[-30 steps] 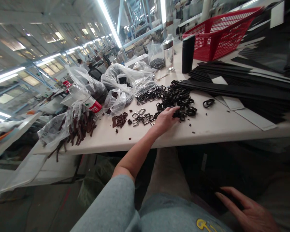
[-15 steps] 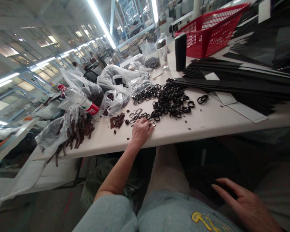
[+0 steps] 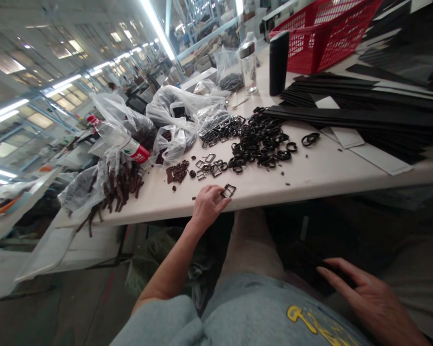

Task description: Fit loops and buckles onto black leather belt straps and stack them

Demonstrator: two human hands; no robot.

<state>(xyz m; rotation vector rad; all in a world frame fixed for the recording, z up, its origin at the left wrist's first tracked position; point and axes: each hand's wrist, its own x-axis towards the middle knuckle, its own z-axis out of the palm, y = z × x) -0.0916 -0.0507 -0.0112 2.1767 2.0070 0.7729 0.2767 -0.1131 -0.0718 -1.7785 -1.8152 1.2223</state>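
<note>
My left hand [image 3: 208, 204] is closed in a pinch on a metal belt buckle [image 3: 229, 191], held at the table's front edge. Just beyond it lie several loose buckles [image 3: 206, 166] with a few black belt loops among them. A heap of black belt loops [image 3: 258, 144] spreads behind these to the right, next to a pile of more buckles [image 3: 220, 130]. Small brown pieces [image 3: 180, 171] lie to the left. Low at the right, below the table, my right hand [image 3: 368, 293] closes its thumb and fingers on a dark strip, mostly lost in shadow.
Black straps [image 3: 346, 115] with white paper pieces cover the table's right side. Behind them stand a red basket [image 3: 321, 45], a black flask [image 3: 278, 65] and a glass bottle [image 3: 248, 69]. Plastic bags [image 3: 173, 108], a tilted plastic bottle [image 3: 130, 144] and brown strips [image 3: 117, 187] lie left.
My left hand has drawn back from the loose buckles toward the table edge, bringing one buckle with it. My right hand stays nearly in place. The view has shifted slightly.
</note>
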